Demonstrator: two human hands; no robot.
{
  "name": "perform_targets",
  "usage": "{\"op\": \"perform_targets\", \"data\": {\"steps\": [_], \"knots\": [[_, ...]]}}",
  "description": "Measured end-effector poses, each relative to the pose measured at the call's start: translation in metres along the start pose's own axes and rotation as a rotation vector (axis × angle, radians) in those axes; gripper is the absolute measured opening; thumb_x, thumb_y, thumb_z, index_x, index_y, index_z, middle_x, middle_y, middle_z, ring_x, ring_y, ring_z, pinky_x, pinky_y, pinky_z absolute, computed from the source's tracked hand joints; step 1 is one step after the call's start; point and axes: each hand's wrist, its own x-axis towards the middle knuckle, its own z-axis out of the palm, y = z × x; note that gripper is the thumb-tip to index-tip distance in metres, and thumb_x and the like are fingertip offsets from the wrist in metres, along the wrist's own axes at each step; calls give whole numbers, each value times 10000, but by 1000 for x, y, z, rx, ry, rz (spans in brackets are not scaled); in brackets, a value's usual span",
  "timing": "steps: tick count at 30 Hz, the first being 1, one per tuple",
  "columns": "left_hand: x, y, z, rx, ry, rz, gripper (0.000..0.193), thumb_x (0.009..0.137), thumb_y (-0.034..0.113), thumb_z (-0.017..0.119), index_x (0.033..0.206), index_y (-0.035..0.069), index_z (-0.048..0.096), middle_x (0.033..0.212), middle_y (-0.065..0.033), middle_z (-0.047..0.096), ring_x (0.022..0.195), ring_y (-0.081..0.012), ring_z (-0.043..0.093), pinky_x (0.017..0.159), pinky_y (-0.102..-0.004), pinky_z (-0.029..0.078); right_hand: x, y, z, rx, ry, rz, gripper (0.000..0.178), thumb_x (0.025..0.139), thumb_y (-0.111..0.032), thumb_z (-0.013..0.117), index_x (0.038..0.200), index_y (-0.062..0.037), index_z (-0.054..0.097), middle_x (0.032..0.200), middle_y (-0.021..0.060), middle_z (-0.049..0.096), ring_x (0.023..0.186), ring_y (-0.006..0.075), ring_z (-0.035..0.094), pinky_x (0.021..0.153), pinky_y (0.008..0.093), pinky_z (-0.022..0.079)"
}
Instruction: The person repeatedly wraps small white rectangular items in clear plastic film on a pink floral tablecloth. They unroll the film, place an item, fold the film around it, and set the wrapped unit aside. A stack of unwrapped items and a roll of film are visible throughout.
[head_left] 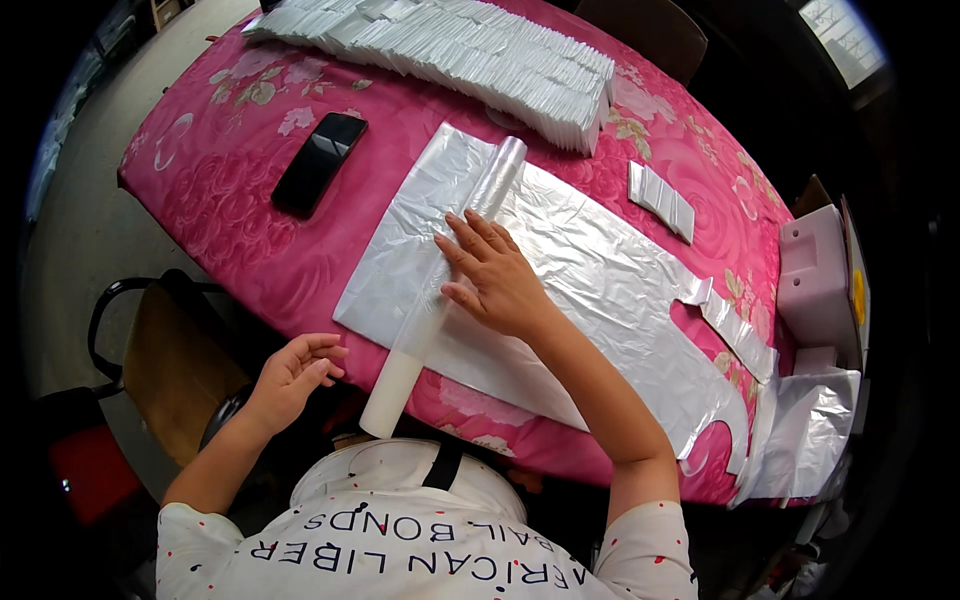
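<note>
A stack of thin, silvery-white plastic vest bags [590, 270] lies flat across the table, its handle ends toward the right edge. Across the bags runs a long pale tube [395, 385], its near end sticking out past the table's front edge. Shiny clear film seems to wrap its far part. My right hand [490, 275] lies on the tube's middle with fingers spread, pressing lightly or just resting; I cannot tell which. My left hand [295, 380] hovers by the front edge, left of the tube, fingers loosely bent and apart, holding nothing.
A pink flowered cloth [230, 200] covers the table. A black phone [320, 163] lies at the left. Long rows of folded white plastic [450, 60] fill the back, with a small folded bundle [661, 201] at right. A white foam box [815, 285] stands beyond the right edge; a chair [175, 370] stands left.
</note>
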Motion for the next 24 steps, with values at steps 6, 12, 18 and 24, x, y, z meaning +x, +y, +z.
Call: {"op": "perform_targets", "data": {"steps": [6, 12, 18, 24], "knots": [[-1, -6, 25, 832, 177, 359, 729, 745, 156, 683, 1323, -50, 289, 1080, -190, 465, 961, -296, 507, 849, -353, 422, 70, -34, 45, -25, 82, 153, 518, 879, -304, 466, 1337, -76, 390, 1427, 179, 266, 1353, 335, 172, 1102, 427, 132], [5, -3, 31, 811, 201, 129, 940, 641, 162, 764, 1378, -28, 212, 1083, -209, 497, 937, -319, 547, 824, -362, 452, 89, -60, 70, 323, 461, 624, 769, 783, -159, 549, 1391, 49, 125, 1424, 320, 68, 1355, 390, 89, 1099, 440, 114], [-9, 2, 35, -424, -328, -197, 825, 727, 217, 692, 1384, -9, 246, 1178, -169, 535, 901, -187, 602, 779, -326, 494, 63, -48, 32, 1828, 566, 740, 713, 746, -159, 650, 1285, 28, 222, 1071, 161, 490, 886, 205, 549, 777, 318, 489], [-1, -12, 53, -768, -700, -321, 877, 693, 327, 678, 1352, -75, 262, 1212, -236, 504, 919, -245, 603, 781, -333, 509, 31, -49, -7, 1960, 646, 667, 571, 761, -159, 662, 1210, -13, 341, 917, 92, 525, 787, 149, 555, 696, 304, 517]]}}
